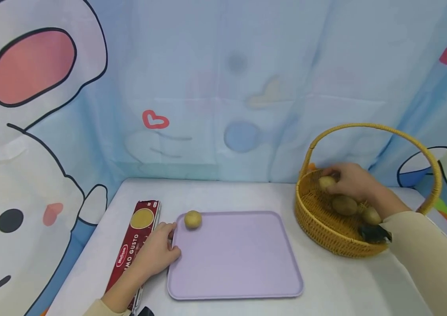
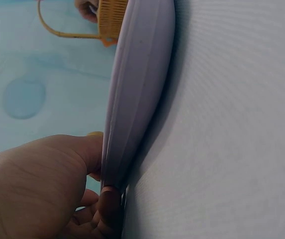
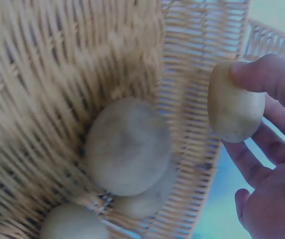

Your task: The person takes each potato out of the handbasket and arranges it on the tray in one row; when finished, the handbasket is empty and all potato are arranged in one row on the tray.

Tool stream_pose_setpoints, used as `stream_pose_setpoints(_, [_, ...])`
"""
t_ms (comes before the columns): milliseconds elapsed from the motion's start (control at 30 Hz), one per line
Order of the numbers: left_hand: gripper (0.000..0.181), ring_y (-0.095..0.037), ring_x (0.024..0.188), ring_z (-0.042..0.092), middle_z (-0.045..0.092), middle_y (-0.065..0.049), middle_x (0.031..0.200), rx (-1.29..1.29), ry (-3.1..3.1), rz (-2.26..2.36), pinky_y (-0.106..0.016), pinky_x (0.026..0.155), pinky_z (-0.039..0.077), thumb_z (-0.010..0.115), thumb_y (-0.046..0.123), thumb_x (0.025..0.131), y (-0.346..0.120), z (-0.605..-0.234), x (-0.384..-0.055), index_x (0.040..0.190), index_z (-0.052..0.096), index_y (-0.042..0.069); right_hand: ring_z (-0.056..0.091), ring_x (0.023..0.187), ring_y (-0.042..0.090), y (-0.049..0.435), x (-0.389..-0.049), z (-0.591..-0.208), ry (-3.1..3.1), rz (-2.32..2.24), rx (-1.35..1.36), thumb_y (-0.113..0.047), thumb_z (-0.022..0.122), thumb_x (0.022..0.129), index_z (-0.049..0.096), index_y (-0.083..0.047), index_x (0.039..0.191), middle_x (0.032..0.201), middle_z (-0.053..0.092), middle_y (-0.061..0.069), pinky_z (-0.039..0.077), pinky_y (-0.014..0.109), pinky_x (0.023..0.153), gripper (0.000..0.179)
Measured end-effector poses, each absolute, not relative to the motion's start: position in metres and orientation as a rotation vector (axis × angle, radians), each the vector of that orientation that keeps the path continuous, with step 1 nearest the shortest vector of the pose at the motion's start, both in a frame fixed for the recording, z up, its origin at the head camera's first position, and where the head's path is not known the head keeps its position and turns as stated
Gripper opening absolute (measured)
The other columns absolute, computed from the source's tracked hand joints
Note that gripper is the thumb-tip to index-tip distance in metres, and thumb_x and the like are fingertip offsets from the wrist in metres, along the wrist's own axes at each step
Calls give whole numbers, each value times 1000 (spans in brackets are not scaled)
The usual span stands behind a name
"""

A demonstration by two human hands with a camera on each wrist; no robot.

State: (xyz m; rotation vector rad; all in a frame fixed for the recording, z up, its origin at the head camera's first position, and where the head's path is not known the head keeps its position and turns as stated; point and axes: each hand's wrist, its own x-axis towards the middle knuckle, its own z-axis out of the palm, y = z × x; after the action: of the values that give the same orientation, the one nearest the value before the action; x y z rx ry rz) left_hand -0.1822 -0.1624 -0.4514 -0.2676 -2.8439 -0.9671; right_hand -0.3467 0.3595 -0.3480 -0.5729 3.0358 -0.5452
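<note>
My left hand (image 1: 158, 250) pinches the left rim of a lilac tray (image 1: 235, 259); the left wrist view has thumb and fingers on either side of that edge (image 2: 113, 144). One small potato (image 1: 193, 219) sits at the tray's far left corner. Over at the right, my right hand (image 1: 351, 182) reaches into a yellow wicker basket (image 1: 322, 235) and holds a potato (image 3: 236, 102) between thumb and fingers near the basket's wall. Lower in the basket lie more potatoes, among them a larger one (image 3: 128, 147) and a paler one (image 1: 371, 215).
A red Melissa Primo Gusto packet (image 1: 132, 237) lies left of the tray, partly under my left forearm. The basket's tall handle (image 1: 369, 126) arches over my right hand. Behind the white table (image 1: 227, 195) hangs a blue printed curtain (image 1: 191, 79).
</note>
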Motion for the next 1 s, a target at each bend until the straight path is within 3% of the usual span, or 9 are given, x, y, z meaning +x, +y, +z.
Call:
stream_pose_setpoints(467, [60, -10, 66, 47, 53, -2, 92, -249, -2838, -965, -23, 56, 44, 71, 8, 73, -164, -452, -187, 130, 56, -6, 59, 92, 22, 302, -340, -322, 3054, -526, -794, -30, 77, 81, 68, -13, 117, 112, 65, 6, 46, 41, 74, 41])
stream_pose_setpoints(1000, [62, -10, 67, 46, 54, -3, 93, -268, -2830, -965, -24, 57, 44, 70, 8, 73, -156, -454, -193, 131, 55, -7, 57, 99, 22, 240, -333, -343, 2888, -770, -1006, -14, 79, 77, 67, -9, 116, 114, 62, 5, 49, 38, 76, 41])
